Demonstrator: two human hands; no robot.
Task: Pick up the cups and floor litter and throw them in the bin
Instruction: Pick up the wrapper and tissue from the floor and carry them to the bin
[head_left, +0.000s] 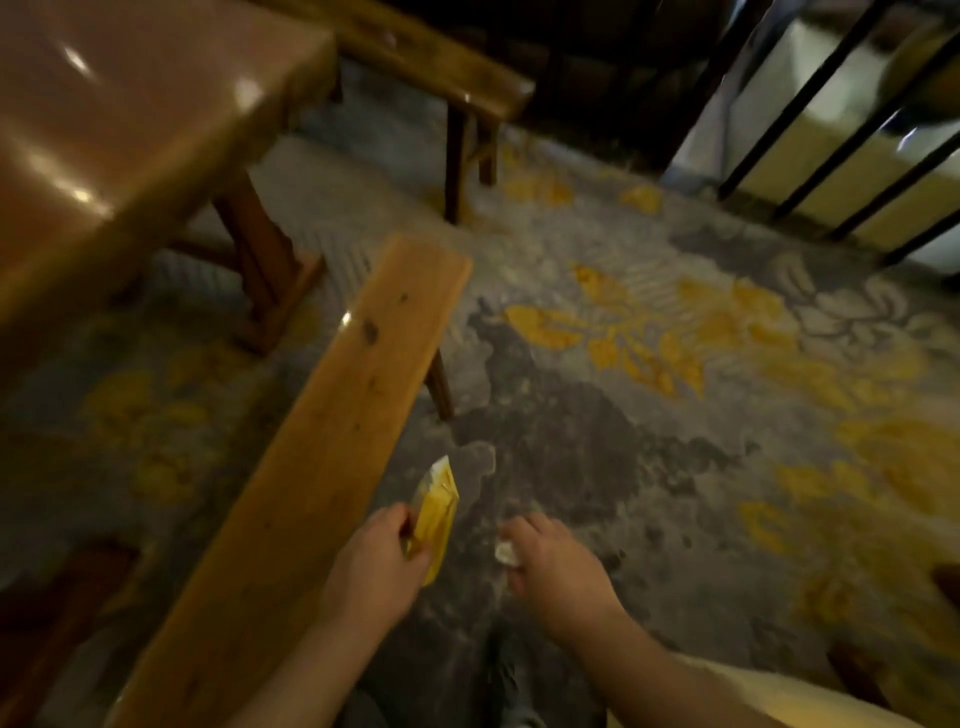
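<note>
Litter gathered in both hands above the patterned grey-and-yellow carpet (649, 364).

Beside the long wooden bench (322, 441), the left hand (371, 564) has its grip closed on a yellow foil wrapper (434, 514); the right hand (553, 564) pinches a small crumpled white scrap (506, 552), probably bound for the bin, which is unseen.

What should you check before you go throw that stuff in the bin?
1. Yellow wrapper held in left hand: ok.
2. White scrap held in right hand: ok, its fingers are curled around it.
3. Bin in sight: not ok, none shows.
4. Cups collected: cannot tell, none shows.
5. More litter on the carpet: cannot tell, the pattern and blur hide small bits.
6. Bench close on the left: not ok, mind it when standing.
</note>
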